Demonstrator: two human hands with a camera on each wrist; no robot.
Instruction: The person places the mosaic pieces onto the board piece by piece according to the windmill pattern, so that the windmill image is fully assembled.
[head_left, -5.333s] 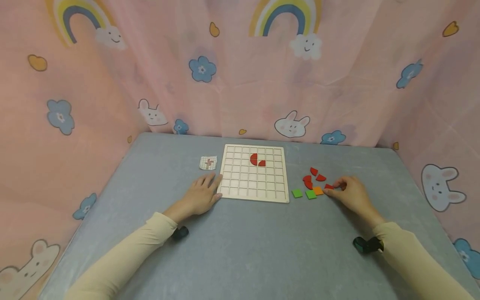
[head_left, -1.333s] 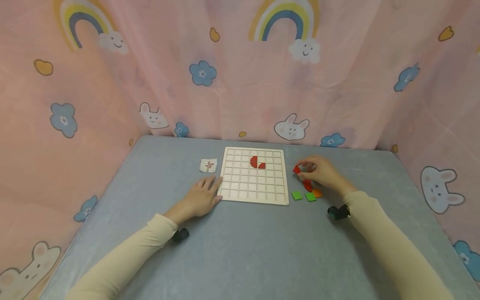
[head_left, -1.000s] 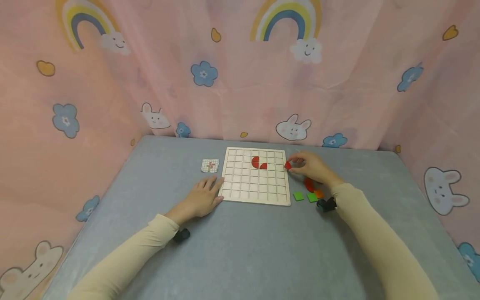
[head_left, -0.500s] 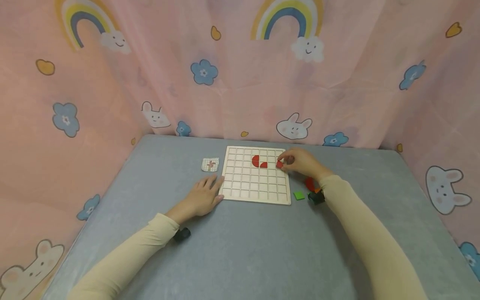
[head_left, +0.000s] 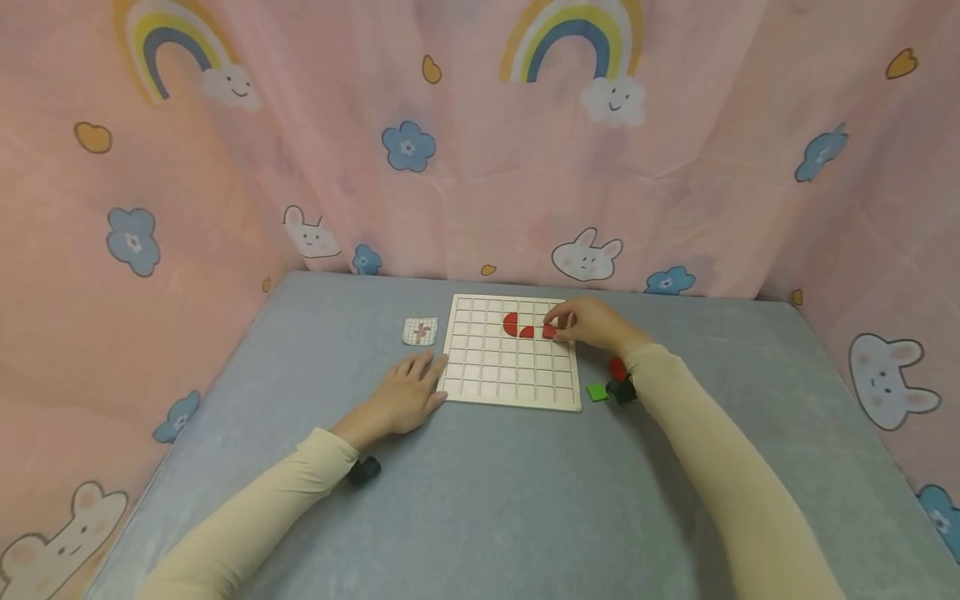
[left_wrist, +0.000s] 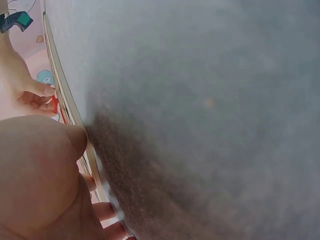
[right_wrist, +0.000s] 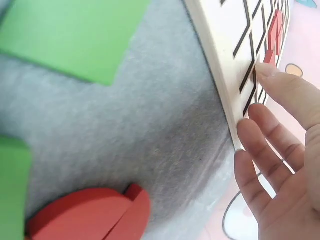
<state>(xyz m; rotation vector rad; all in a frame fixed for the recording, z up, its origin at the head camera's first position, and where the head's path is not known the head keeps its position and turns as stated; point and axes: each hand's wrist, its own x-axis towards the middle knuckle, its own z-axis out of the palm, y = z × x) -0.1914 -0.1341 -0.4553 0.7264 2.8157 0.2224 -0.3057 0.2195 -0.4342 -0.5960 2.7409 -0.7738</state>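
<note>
Grey table, lower frame. Grid board at centre. Left hand, fingers extended, touches its left edge, presumably to steady it. Right hand, right of centre: narrow fingertip grip on red piece over board, probably for fine control.

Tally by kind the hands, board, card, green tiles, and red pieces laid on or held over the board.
Left hand and right hand: 2
Board: 1
Card: 1
Green tiles: 2
Red pieces laid: 3
Red piece held: 1
Total: 10
</note>
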